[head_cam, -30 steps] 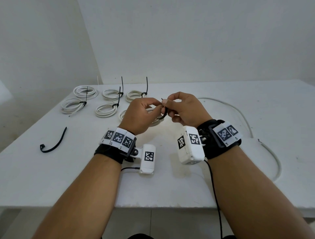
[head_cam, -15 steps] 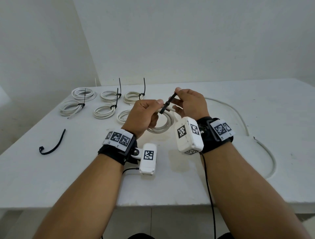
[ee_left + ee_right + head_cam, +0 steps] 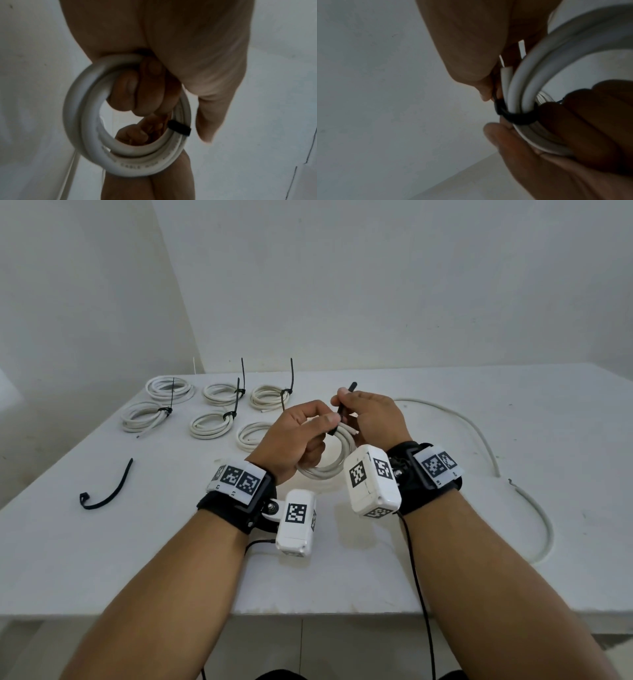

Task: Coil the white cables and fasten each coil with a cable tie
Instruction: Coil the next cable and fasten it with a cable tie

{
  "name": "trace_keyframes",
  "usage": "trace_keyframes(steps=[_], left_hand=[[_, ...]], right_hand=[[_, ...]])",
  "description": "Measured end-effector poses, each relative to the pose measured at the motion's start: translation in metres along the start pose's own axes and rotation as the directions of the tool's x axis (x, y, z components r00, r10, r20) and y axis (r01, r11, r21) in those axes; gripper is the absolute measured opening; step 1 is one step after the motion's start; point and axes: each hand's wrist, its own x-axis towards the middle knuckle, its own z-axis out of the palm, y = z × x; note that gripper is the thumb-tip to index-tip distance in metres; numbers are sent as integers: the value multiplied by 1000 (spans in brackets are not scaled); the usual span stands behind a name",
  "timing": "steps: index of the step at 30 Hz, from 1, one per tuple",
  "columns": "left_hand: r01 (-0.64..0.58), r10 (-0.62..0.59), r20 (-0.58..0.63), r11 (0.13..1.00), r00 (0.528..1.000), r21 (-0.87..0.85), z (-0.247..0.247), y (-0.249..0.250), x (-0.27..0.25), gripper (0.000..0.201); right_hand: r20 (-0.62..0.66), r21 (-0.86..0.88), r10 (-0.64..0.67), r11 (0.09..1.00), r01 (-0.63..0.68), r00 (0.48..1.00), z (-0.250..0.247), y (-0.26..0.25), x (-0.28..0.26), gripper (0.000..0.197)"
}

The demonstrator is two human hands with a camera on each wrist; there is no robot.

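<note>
**Tie nearly cinched on the held coil**

We grip the white coil (image 3: 329, 463) above the table (image 3: 102, 559) in our left hand (image 3: 294, 436), fingers curled through it. Our right hand (image 3: 373, 419) pinches the black cable tie (image 3: 342, 412); we should pull straight while bracing its head. Print on the jacket reads "CABLE"; the rest blurs.

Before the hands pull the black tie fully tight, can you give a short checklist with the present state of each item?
1. Left hand grips the coiled white cable: ok.
2. Black plastic cable tie is wrapped round all the turns of the coil: ok.
3. Right hand pinches the tie's free tail: ok.
4. Tie's tail is threaded through its head: cannot tell, fingers hide it.
5. Loose cut end of the cable is caught under the tie: cannot tell.
6. Spare black tie lies ready on the white table: ok.
</note>
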Motion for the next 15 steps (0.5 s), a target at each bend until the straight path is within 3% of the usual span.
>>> trace_keyframes(steps=[1, 3, 7, 15], left_hand=[[-1, 1, 45, 1000, 999, 4, 0, 0, -2, 8], [-14, 12, 83, 1000, 996, 26, 2, 0, -6, 16], [-2, 0, 55, 1000, 999, 24, 8, 1, -7, 8], [9, -9, 36, 1000, 999, -14, 7, 0, -7, 14]], right_hand=[[-18, -7, -4, 1000, 4, 1000, 1, 1, -1, 25], [-45, 9, -16, 1000, 17, 999, 2, 1, -2, 26], [17, -96, -9, 995, 11, 1000, -4, -3, -5, 32], [17, -231, 2, 973, 2, 1000, -2, 4, 4, 32]])
